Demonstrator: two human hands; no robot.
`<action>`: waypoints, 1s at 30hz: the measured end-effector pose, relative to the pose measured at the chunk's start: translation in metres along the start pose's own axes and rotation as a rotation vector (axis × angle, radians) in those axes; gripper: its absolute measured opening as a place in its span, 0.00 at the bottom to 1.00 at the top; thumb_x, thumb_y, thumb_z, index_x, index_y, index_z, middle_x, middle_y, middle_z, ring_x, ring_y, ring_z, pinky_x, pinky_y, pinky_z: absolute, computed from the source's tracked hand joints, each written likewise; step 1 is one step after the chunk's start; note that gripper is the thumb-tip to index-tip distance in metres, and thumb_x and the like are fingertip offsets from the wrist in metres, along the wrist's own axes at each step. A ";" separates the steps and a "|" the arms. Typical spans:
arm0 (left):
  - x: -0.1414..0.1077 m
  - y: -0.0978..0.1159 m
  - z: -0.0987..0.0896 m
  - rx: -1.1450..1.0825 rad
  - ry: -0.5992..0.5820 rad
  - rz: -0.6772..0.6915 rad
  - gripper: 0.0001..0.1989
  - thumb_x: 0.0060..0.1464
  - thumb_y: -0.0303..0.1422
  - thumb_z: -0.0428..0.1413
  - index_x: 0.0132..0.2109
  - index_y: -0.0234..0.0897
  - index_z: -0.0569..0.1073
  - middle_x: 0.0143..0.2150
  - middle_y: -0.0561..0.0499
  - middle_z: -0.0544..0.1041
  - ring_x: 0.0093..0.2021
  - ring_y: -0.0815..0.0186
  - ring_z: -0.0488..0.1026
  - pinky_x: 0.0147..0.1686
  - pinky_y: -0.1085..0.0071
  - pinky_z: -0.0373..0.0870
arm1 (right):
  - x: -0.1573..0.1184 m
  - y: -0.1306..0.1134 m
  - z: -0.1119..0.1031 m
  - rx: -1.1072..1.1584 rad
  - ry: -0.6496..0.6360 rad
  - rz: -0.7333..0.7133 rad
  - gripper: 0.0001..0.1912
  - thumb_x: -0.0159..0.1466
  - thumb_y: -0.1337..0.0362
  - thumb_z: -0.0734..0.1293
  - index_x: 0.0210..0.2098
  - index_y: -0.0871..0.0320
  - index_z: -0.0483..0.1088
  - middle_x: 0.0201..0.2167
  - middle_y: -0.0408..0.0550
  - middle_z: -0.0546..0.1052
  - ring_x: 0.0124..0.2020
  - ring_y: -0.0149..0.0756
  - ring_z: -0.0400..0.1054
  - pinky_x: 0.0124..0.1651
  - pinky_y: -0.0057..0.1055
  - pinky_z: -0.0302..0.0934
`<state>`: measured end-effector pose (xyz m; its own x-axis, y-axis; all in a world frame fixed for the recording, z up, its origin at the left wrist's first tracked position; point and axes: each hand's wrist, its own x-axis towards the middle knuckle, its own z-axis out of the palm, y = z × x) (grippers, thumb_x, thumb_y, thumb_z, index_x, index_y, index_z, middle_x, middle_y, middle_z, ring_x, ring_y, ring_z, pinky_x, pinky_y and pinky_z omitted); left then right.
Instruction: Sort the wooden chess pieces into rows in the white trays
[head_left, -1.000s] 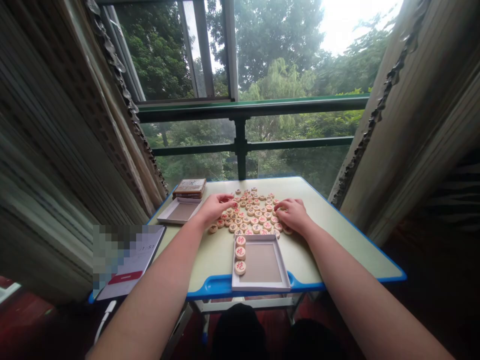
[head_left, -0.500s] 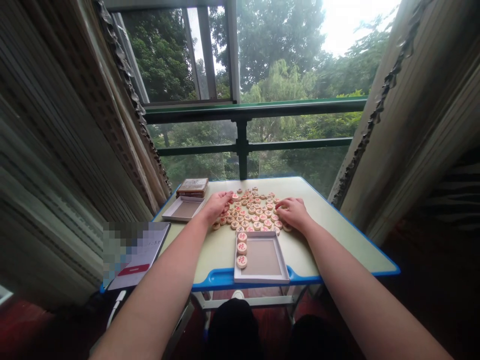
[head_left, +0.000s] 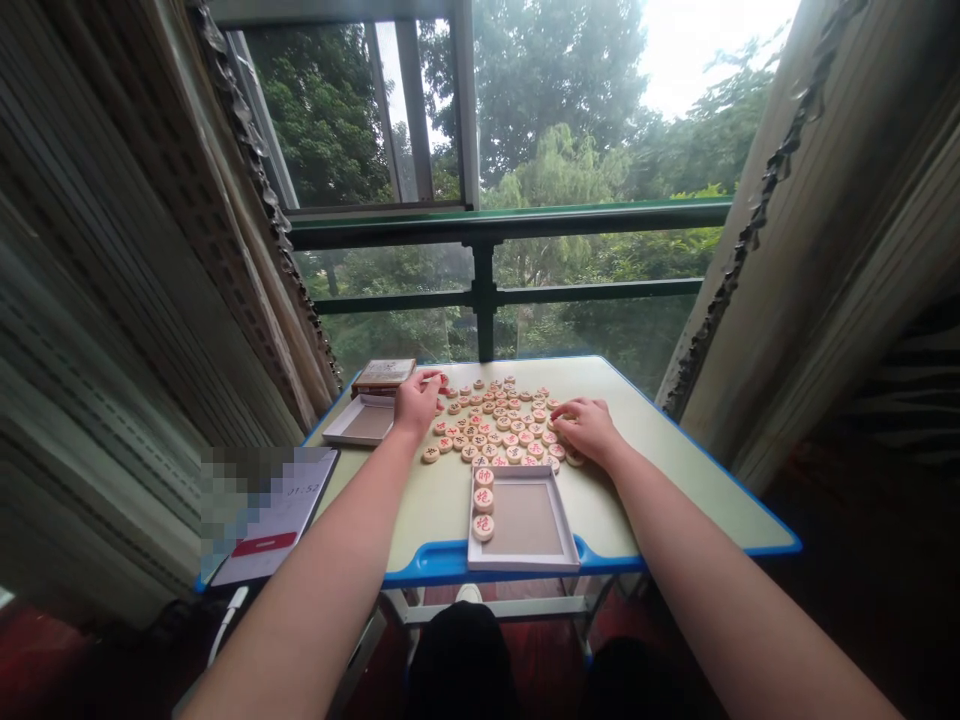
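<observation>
My left hand point(head_left: 417, 402) is at the far left of a spread of round wooden Chinese chess pieces point(head_left: 513, 425), its fingers pinched on a chess piece point(head_left: 444, 380) that shows a red mark. My right hand point(head_left: 587, 428) rests at the right side of the spread, fingers bent and a little apart, tips against the outermost pieces; nothing shows gripped in it. In front of the spread lies a shallow white box tray point(head_left: 564, 535). Along its left wall stand three red-marked chess pieces point(head_left: 484, 500) in a column.
A second shallow tray point(head_left: 356, 438) lies at the table's back left, beside a stacked box point(head_left: 385, 374). A tablet point(head_left: 300, 510) with a white cable point(head_left: 227, 625) sits at the left edge. Beyond the blue-edged table point(head_left: 675, 490) are a green railing point(head_left: 600, 222) and curtains.
My left hand has moved left and slightly away from me, carrying a chess piece off the spread's upper left. My right hand has stayed in place.
</observation>
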<state>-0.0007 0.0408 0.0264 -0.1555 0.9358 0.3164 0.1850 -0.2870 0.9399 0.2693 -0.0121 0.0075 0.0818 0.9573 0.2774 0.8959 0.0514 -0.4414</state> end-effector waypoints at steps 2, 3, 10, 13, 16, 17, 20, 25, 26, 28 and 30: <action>0.004 -0.005 -0.003 0.090 0.040 0.015 0.13 0.51 0.36 0.53 0.41 0.33 0.72 0.27 0.49 0.76 0.18 0.74 0.67 0.17 0.78 0.62 | -0.001 0.000 -0.001 0.003 -0.003 0.009 0.12 0.54 0.62 0.62 0.33 0.54 0.77 0.41 0.49 0.74 0.48 0.43 0.59 0.54 0.35 0.45; 0.005 -0.007 -0.003 0.132 0.043 0.019 0.13 0.51 0.35 0.53 0.41 0.33 0.73 0.27 0.49 0.76 0.18 0.73 0.68 0.18 0.77 0.63 | -0.001 -0.001 -0.001 0.002 -0.004 0.009 0.12 0.54 0.62 0.62 0.33 0.54 0.77 0.41 0.49 0.74 0.48 0.43 0.58 0.54 0.35 0.46; 0.001 -0.009 0.001 0.180 -0.055 0.051 0.14 0.49 0.35 0.54 0.43 0.34 0.72 0.32 0.48 0.77 0.19 0.73 0.68 0.17 0.77 0.62 | 0.000 0.000 0.000 -0.009 0.000 -0.018 0.12 0.54 0.62 0.62 0.32 0.54 0.77 0.40 0.49 0.74 0.48 0.42 0.59 0.53 0.35 0.46; -0.004 -0.002 0.004 0.072 -0.154 -0.004 0.14 0.49 0.35 0.54 0.41 0.32 0.71 0.30 0.47 0.77 0.16 0.74 0.65 0.14 0.79 0.57 | -0.001 0.000 0.001 -0.012 0.012 -0.015 0.11 0.54 0.61 0.62 0.31 0.53 0.77 0.40 0.49 0.74 0.48 0.42 0.59 0.53 0.36 0.47; -0.009 0.004 0.008 -0.007 -0.217 -0.064 0.13 0.48 0.34 0.55 0.40 0.30 0.71 0.28 0.47 0.77 0.15 0.75 0.65 0.12 0.79 0.54 | -0.001 0.000 0.000 -0.017 0.011 -0.030 0.11 0.54 0.62 0.62 0.31 0.54 0.77 0.39 0.49 0.74 0.47 0.42 0.60 0.53 0.36 0.47; -0.010 0.006 0.009 -0.017 -0.226 -0.079 0.12 0.48 0.33 0.54 0.39 0.30 0.71 0.27 0.47 0.77 0.14 0.74 0.65 0.12 0.79 0.53 | -0.001 0.000 0.000 -0.019 0.010 -0.040 0.11 0.54 0.62 0.62 0.31 0.54 0.77 0.39 0.49 0.74 0.46 0.41 0.60 0.53 0.37 0.48; -0.013 0.011 0.011 -0.009 -0.243 -0.072 0.10 0.49 0.33 0.54 0.36 0.29 0.72 0.26 0.47 0.77 0.15 0.74 0.66 0.11 0.79 0.53 | -0.002 -0.003 -0.003 -0.012 0.027 -0.072 0.11 0.55 0.61 0.63 0.30 0.55 0.76 0.38 0.50 0.74 0.45 0.42 0.61 0.52 0.39 0.49; -0.025 0.021 0.017 -0.065 -0.347 -0.024 0.14 0.50 0.36 0.56 0.41 0.30 0.72 0.35 0.43 0.78 0.19 0.73 0.71 0.12 0.80 0.57 | -0.013 -0.026 -0.009 0.187 0.220 -0.325 0.16 0.58 0.53 0.62 0.38 0.57 0.73 0.38 0.51 0.73 0.43 0.41 0.62 0.49 0.37 0.55; -0.029 0.023 0.020 -0.087 -0.392 -0.038 0.16 0.50 0.37 0.56 0.44 0.30 0.71 0.38 0.42 0.78 0.20 0.71 0.73 0.12 0.81 0.57 | -0.016 -0.031 -0.008 0.231 0.212 -0.381 0.16 0.58 0.53 0.63 0.39 0.57 0.72 0.37 0.50 0.73 0.40 0.39 0.64 0.46 0.34 0.57; -0.037 0.027 0.026 -0.120 -0.467 -0.062 0.22 0.50 0.38 0.57 0.51 0.32 0.67 0.41 0.40 0.77 0.24 0.69 0.75 0.13 0.81 0.60 | -0.022 -0.040 -0.006 0.289 0.178 -0.411 0.16 0.59 0.54 0.63 0.41 0.57 0.71 0.31 0.47 0.73 0.31 0.34 0.65 0.39 0.31 0.59; -0.044 0.029 0.032 -0.139 -0.508 -0.069 0.26 0.50 0.39 0.58 0.54 0.33 0.65 0.44 0.39 0.76 0.27 0.66 0.77 0.13 0.80 0.61 | -0.026 -0.046 -0.002 0.328 0.188 -0.401 0.17 0.59 0.54 0.63 0.43 0.56 0.70 0.26 0.44 0.71 0.27 0.32 0.63 0.36 0.29 0.59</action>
<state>0.0422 -0.0024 0.0358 0.3336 0.9246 0.1837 0.0557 -0.2138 0.9753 0.2272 -0.0397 0.0227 -0.1343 0.7783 0.6133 0.6919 0.5168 -0.5043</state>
